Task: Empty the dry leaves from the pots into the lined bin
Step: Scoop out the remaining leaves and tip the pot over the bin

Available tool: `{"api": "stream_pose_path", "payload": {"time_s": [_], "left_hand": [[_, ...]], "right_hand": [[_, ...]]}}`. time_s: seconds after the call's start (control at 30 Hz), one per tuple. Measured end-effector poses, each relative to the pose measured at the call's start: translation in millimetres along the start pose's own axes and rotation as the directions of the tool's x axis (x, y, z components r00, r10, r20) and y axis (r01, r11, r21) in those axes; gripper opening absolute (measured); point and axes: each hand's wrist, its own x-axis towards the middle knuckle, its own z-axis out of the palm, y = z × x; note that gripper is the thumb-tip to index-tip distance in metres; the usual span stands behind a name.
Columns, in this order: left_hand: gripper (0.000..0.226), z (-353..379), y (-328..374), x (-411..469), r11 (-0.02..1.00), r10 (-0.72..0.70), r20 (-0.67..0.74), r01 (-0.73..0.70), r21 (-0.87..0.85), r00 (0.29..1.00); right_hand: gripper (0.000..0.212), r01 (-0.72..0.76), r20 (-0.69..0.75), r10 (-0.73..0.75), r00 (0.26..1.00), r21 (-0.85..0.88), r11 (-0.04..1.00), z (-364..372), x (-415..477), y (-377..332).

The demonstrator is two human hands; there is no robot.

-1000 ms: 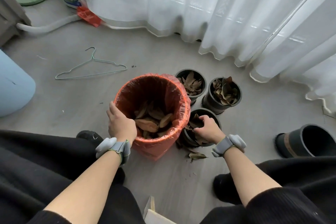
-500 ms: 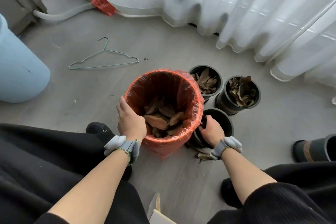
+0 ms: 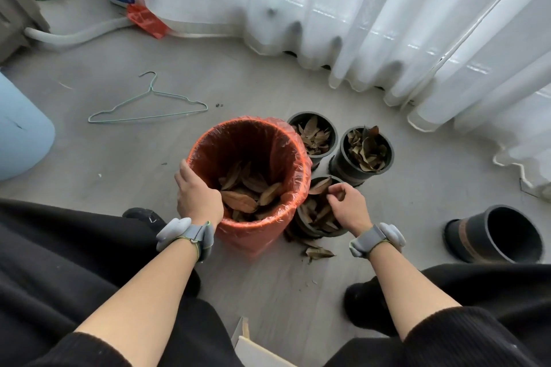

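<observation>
Dry leaves (image 3: 249, 197) sit in lined bin (image 3: 247, 243), mid-frame. Left hand (image 3: 198, 198) clamped on its near-left rim, prob. to steady it. Just right, right hand (image 3: 347, 207) pinches leaves in nearest pot (image 3: 325, 235), kept tight beside bin, prob. for short transfer.

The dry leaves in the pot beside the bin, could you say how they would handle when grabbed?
The dry leaves look curled and brittle, so probably light and crumbly. The fallen leaf on the floor suggests handfuls may shed.
</observation>
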Motion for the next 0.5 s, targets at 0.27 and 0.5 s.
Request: {"api": "stream_pose_path", "payload": {"time_s": [0.27, 0.5], "left_hand": [[0.076, -1.9, -0.3, -1.4, 1.0, -0.01, 0.025, 0.01, -0.016, 1.0], [0.076, 0.3, 0.7, -2.5, 1.0, 0.001, 0.029, -0.001, -0.026, 1.0]], "right_hand": [[0.015, 0.05, -0.028, -0.048, 0.998, 0.075, 0.996, -33.4, -17.5, -7.9], [0.01, 0.201, -0.237, -0.131, 0.963, 0.297, 0.934, -82.3, -15.9, -56.0]]}}
